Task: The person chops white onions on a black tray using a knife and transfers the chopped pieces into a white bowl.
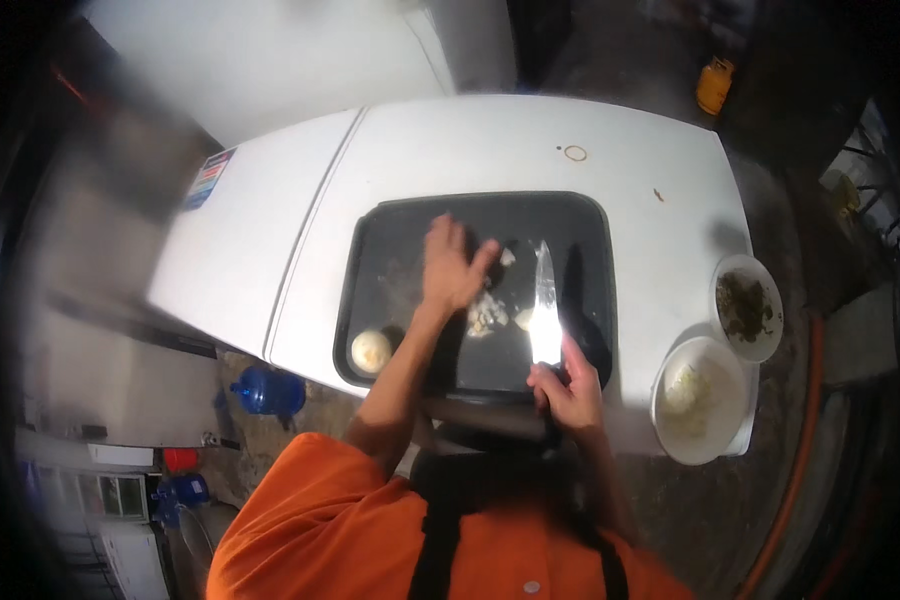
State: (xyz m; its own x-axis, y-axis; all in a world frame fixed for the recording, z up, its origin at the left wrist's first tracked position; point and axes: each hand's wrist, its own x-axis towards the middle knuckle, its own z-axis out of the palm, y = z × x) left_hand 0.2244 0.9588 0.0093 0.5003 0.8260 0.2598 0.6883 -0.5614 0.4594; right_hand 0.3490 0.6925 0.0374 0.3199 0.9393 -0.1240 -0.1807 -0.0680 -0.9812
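Note:
My right hand (574, 390) grips a kitchen knife (545, 289) by its handle, the bright blade pointing away from me over a dark tray-like board (412, 300). To its left, my left hand (451, 266) is spread with thumb and fingers apart, holding nothing; whether it touches the board I cannot tell. Chopped pale vegetable pieces (486, 315) lie between my left wrist and the blade. A small pale piece (508, 257) sits near my left thumb. At the near left corner of the board rests a whole, round, pale vegetable (371, 351), perhaps a peeled onion.
The board lies on a white refrigerator (487, 142) laid flat. On its right edge stand a white bowl (697, 442) with pale food and another bowl (776, 319) with dark green-brown contents. Blue water jugs (270, 390) lie on the floor at left; a yellow gas cylinder (715, 86) stands far right.

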